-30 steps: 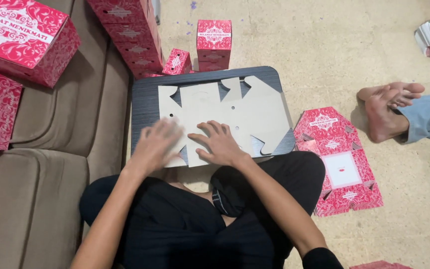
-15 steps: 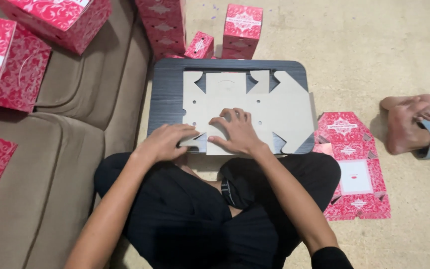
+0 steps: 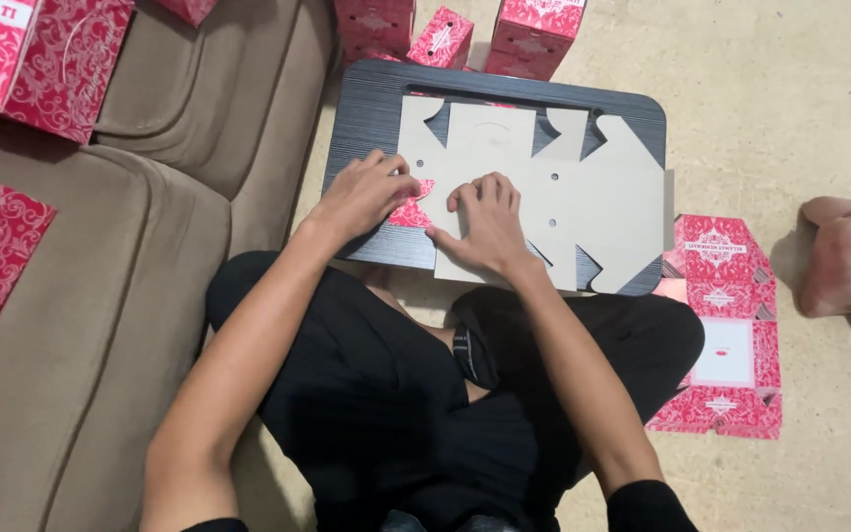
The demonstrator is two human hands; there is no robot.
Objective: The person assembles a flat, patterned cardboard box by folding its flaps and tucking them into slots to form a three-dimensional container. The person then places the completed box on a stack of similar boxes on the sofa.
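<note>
A flat, unfolded cardboard box blank point(image 3: 583, 197) lies plain side up on a dark lap tray point(image 3: 366, 108). My left hand point(image 3: 361, 192) pinches a small flap of the blank at its left edge, turned over so its red printed side point(image 3: 411, 212) shows. My right hand point(image 3: 485, 227) presses flat on the blank next to that flap, fingers spread. I sit cross-legged in black trousers behind the tray.
Folded red patterned boxes point(image 3: 534, 30) stand beyond the tray, and more rest on the brown sofa point(image 3: 100, 325) at my left. A stack of flat red blanks point(image 3: 726, 335) lies on the floor at my right. Another person's bare feet point(image 3: 844, 256) are at the right edge.
My left hand has lifted and folded the left flap over, exposing its red side. My right hand stays pressed on the blank. The camera view has shifted closer over the tray.
</note>
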